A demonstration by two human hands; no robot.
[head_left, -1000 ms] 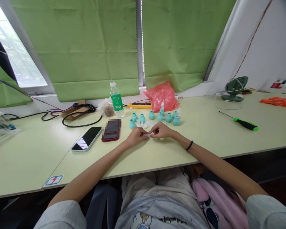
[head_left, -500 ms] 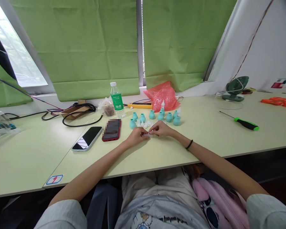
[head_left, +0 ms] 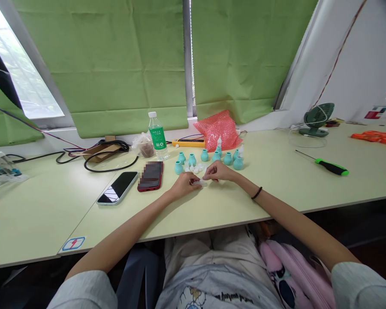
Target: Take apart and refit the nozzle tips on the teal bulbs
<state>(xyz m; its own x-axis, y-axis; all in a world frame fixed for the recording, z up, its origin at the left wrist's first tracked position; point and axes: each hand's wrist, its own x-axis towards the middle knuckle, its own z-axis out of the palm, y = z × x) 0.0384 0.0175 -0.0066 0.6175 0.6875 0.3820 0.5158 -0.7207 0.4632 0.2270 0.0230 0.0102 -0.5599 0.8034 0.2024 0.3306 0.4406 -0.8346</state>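
Observation:
My left hand point(head_left: 184, 185) rests low over the table with thumb and fingertips closed on a small translucent white plastic piece point(head_left: 202, 183). Just to the right, my right hand point(head_left: 219, 171) is curled, thumb and index finger pinched together at the upper edge of that piece. Whether something tiny sits in this pinch I cannot make out. Behind both hands stand several turquoise bulb-shaped parts point(head_left: 227, 159) with open necks. A few have white pointed nozzles point(head_left: 219, 141). Small white parts point(head_left: 197, 167) lie loose among them.
Two phones lie to the left, a white-edged one point(head_left: 117, 188) and a red-cased one point(head_left: 150, 176). Behind are a water bottle point(head_left: 158, 136) and red bubble wrap point(head_left: 218, 129). A screwdriver point(head_left: 324, 164) and small green fan point(head_left: 317, 120) are on the right.
My right hand has shifted slightly right, opening a small gap between the hands and showing more of the translucent piece. My left hand stays almost in place.

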